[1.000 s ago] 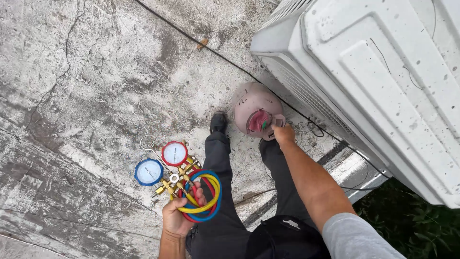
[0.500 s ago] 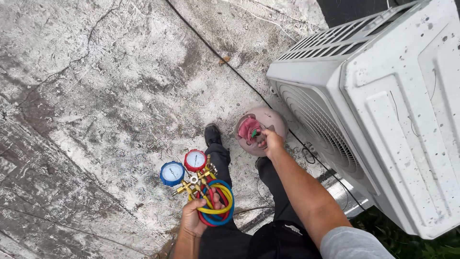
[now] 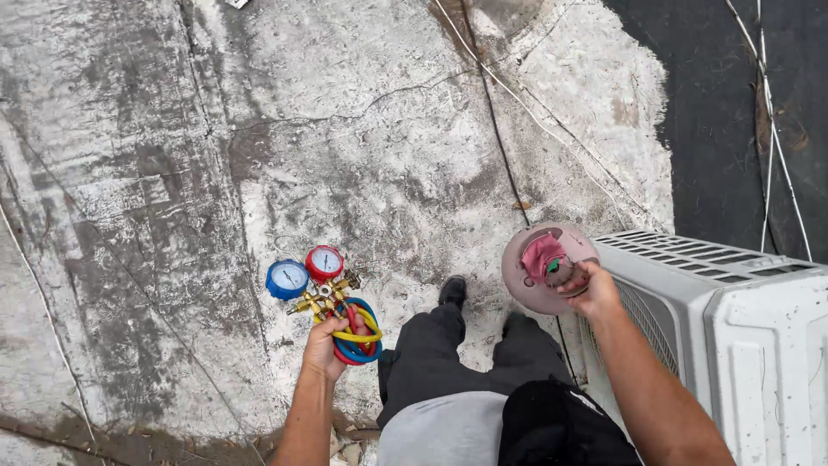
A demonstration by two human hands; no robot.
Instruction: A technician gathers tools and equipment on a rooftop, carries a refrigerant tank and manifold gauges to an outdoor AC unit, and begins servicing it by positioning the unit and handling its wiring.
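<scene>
My left hand [image 3: 325, 345] grips a manifold gauge set [image 3: 321, 285] with one blue dial, one red dial and a brass body. Its coiled yellow, blue and red hoses [image 3: 355, 335] hang bunched at my fingers. My right hand [image 3: 591, 289] holds the top handle of a pale pink round refrigerant cylinder [image 3: 539, 267], which hangs close beside the white outdoor air-conditioner unit [image 3: 733, 328]. My legs in dark trousers and black shoes [image 3: 453, 292] are between the two hands.
I stand on a weathered grey concrete roof [image 3: 259, 155] with cracks. Thin cables [image 3: 496, 112] run across it toward the unit. A dark patch of roofing [image 3: 733, 103] lies at the upper right. Small debris sits by my feet at the bottom edge.
The view has swung so the air-conditioner unit now sits lower right. Both hands keep their hold; the gauge set and cylinder have shifted with me.
</scene>
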